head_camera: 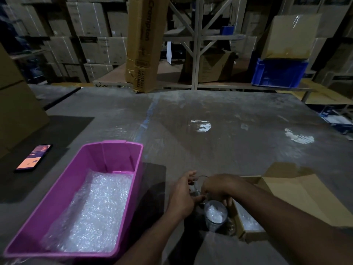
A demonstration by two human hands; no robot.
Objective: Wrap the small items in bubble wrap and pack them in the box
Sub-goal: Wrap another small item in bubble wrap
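At the left edge a phone (34,157) is left lit on the table (238,142). Lower left, the pink bin (133,180) is lined with bubble wrap (91,213), ready to be drawn from. Bottom centre, a clear glass (198,185) is pinched between the left hand (181,196) and the right hand (219,186), both closed on it. Just below, a second glass (215,215), stuffed with wrap, is standing close under the right wrist and could be knocked over. At lower right the cardboard box (248,224) waits open; glass against glass is the likely breakage.
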